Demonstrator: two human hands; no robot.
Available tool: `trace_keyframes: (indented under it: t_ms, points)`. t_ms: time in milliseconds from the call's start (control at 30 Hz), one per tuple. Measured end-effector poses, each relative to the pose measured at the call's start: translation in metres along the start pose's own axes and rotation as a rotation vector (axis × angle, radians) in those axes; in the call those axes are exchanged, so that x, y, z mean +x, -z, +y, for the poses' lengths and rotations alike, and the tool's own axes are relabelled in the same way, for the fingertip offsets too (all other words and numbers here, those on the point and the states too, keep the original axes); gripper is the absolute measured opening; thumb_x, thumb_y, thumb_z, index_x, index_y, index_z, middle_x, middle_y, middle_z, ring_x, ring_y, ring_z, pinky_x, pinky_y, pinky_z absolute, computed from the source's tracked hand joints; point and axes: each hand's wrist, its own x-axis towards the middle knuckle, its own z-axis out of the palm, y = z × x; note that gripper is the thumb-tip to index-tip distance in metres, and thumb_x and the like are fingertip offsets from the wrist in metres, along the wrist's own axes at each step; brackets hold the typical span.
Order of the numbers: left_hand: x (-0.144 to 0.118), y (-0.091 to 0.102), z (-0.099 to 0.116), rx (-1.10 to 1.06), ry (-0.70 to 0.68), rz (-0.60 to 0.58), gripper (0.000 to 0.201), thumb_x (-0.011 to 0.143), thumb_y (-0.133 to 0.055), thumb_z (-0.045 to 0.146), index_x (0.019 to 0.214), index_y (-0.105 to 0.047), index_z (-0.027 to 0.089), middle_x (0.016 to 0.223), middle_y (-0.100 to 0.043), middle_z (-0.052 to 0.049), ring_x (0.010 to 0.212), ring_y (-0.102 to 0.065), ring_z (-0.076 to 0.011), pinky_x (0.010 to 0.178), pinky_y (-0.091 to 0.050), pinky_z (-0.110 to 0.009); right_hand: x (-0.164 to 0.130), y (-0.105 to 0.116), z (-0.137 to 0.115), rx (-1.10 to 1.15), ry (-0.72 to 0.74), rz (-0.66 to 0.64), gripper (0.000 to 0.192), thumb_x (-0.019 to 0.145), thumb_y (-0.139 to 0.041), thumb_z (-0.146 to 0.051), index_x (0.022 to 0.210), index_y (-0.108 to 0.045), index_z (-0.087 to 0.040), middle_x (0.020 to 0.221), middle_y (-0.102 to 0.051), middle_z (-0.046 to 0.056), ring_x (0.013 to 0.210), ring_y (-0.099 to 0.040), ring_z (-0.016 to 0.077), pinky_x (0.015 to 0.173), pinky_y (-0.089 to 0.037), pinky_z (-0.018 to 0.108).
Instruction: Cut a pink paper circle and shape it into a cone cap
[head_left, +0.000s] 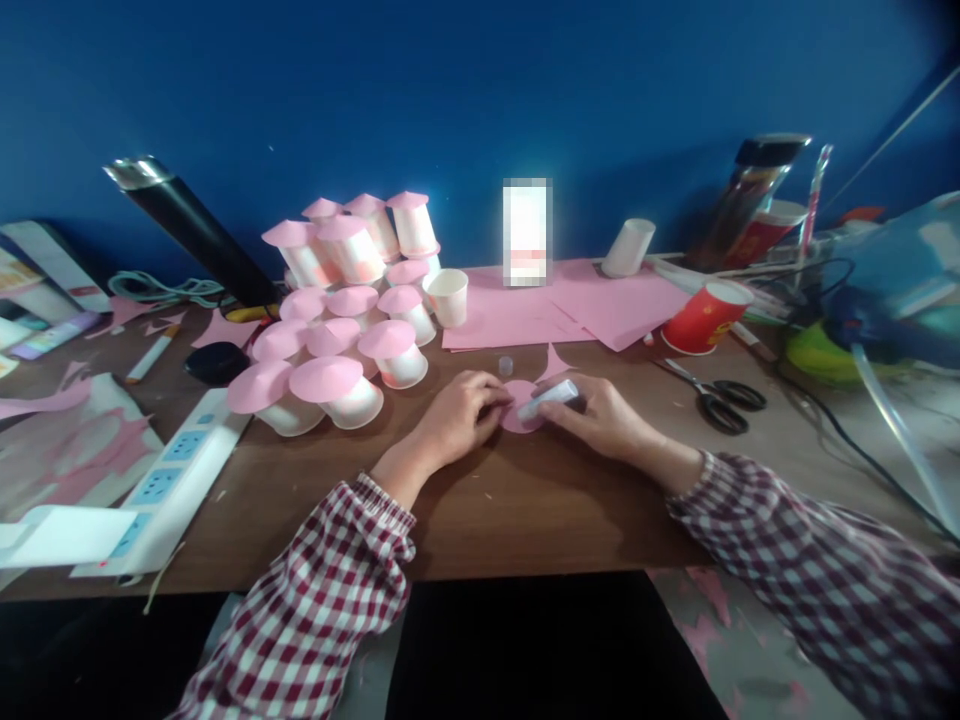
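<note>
My left hand (457,412) rests on the wooden table (525,510) and pins the left edge of a small pink paper circle (519,408) with its fingers. My right hand (600,415) grips a white glue stick (549,398) laid across the circle, tip pointing left. The stick's small clear cap (505,365) stands just behind the circle. A pink paper offcut (553,362) lies beside the cap.
A stack of white paper cups with pink cone lids (345,310) fills the left middle. Pink paper sheets (570,305) lie behind, a red cup (705,317) and scissors (716,397) to the right, a power strip (169,470) to the left.
</note>
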Motion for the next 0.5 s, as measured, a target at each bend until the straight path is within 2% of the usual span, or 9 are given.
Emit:
trace_keyframes:
  t_ms: [500]
  points:
    - [-0.0003,-0.002,-0.0013,0.004,0.009,0.016,0.023,0.078,-0.056,0.014,0.097,-0.067,0.021,0.1,-0.063,-0.004,0.093,-0.056,-0.0179,0.084,-0.046,-0.035,0.0001,0.0001,-0.0031,0.0,0.033,-0.03,0.019,0.075,-0.065,-0.033,0.089,-0.071,-0.021,0.089,-0.07,0.004,0.08,-0.063,0.0209,0.071,-0.047,0.03]
